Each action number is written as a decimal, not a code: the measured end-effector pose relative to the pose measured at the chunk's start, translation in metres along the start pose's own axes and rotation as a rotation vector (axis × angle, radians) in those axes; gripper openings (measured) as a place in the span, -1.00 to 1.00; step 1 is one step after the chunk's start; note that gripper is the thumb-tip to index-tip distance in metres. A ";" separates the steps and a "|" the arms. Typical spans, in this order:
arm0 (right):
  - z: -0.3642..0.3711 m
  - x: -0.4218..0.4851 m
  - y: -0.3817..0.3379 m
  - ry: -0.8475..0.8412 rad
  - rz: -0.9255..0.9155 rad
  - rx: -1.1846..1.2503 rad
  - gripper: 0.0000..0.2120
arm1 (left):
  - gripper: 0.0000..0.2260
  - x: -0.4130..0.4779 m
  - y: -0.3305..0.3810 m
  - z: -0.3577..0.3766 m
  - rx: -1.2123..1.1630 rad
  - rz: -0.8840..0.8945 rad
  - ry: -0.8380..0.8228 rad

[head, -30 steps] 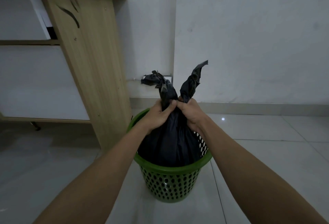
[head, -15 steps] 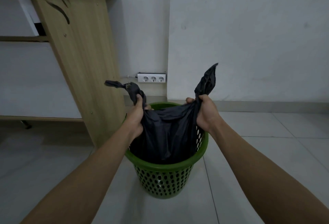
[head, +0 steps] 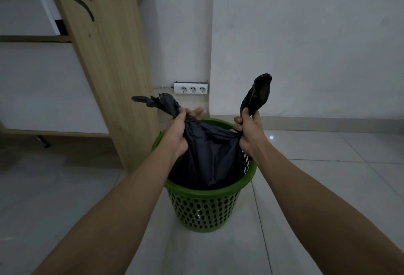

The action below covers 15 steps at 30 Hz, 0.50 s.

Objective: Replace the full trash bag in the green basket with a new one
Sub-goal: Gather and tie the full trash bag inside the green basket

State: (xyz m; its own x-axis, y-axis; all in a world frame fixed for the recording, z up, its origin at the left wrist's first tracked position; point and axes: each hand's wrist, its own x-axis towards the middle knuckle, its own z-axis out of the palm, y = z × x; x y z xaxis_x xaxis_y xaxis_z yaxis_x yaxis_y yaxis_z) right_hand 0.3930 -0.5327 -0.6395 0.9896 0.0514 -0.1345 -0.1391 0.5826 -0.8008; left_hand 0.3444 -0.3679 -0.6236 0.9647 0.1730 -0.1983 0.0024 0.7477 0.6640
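A green perforated basket (head: 205,209) stands on the tiled floor in front of me. Inside it sits a full black trash bag (head: 209,156), bulging above the rim. My left hand (head: 181,130) grips the bag's left gathered corner, whose twisted end pokes out to the left. My right hand (head: 249,132) grips the right gathered corner, and that end sticks up above my fist. The two hands are held apart over the basket, with the bag's top stretched between them.
A wooden desk side panel (head: 109,60) leans close to the basket's left. A white power strip (head: 191,88) with three sockets is on the wall behind. The white wall corner (head: 211,45) stands just behind the basket. Tiled floor (head: 328,176) spreads to the right.
My hands were together at the bag's top a second ago; they have pulled apart, each drawing one gathered end sideways. The bag's top has spread and sunk lower.
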 end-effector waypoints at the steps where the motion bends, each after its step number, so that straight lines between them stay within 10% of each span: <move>1: 0.001 0.001 -0.001 -0.004 0.003 0.027 -0.88 | -0.66 -0.001 0.000 0.001 -0.015 0.001 -0.006; 6: 0.000 0.004 -0.007 -0.083 0.039 0.227 -0.86 | -0.68 0.001 0.008 -0.008 0.135 0.092 0.031; 15: 0.010 -0.012 -0.002 -0.104 -0.031 -0.171 -0.84 | -0.61 0.003 -0.007 -0.004 0.543 0.093 0.018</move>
State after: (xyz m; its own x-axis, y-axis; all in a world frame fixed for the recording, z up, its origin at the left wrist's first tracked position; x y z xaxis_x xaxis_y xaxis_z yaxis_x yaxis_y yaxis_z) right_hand 0.3817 -0.5266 -0.6303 0.9908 0.1238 -0.0543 -0.1039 0.4398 -0.8921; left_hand 0.3463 -0.3700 -0.6320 0.9626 0.2372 -0.1305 0.0576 0.2917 0.9548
